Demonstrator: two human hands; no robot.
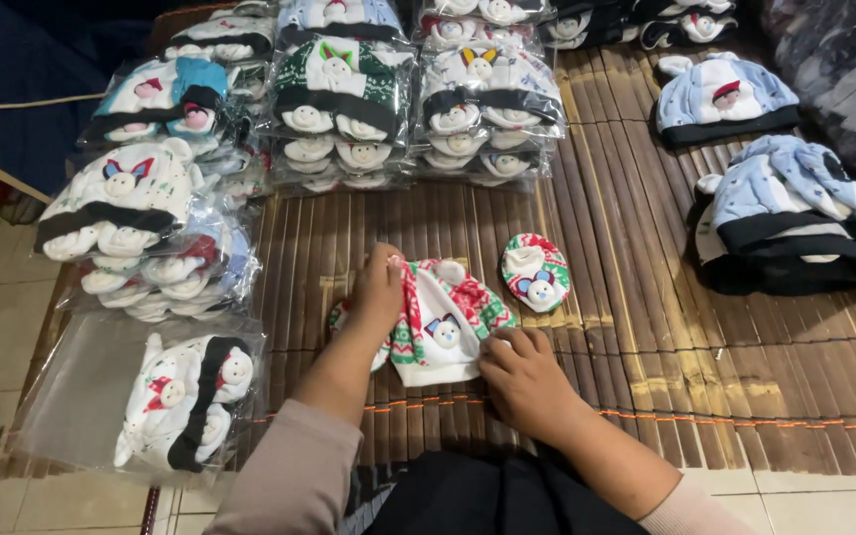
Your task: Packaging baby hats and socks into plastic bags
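From the head view, a small knitted baby hat (445,325) lies on a bamboo mat (646,297), just in front of the person. It is white with red and green patterned bands and a little animal face on its front. The left hand (378,292) presses flat on its left side, grip open; the right hand (522,372) pinches its lower right edge. A matching mitten (536,271) lies just beside it, and bagged hats (175,401) sit to the left.

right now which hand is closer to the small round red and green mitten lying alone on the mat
Right. The right hand rests on the hat's lower edge, just below the mitten. The left hand presses the hat's far side, with the hat between it and the mitten.
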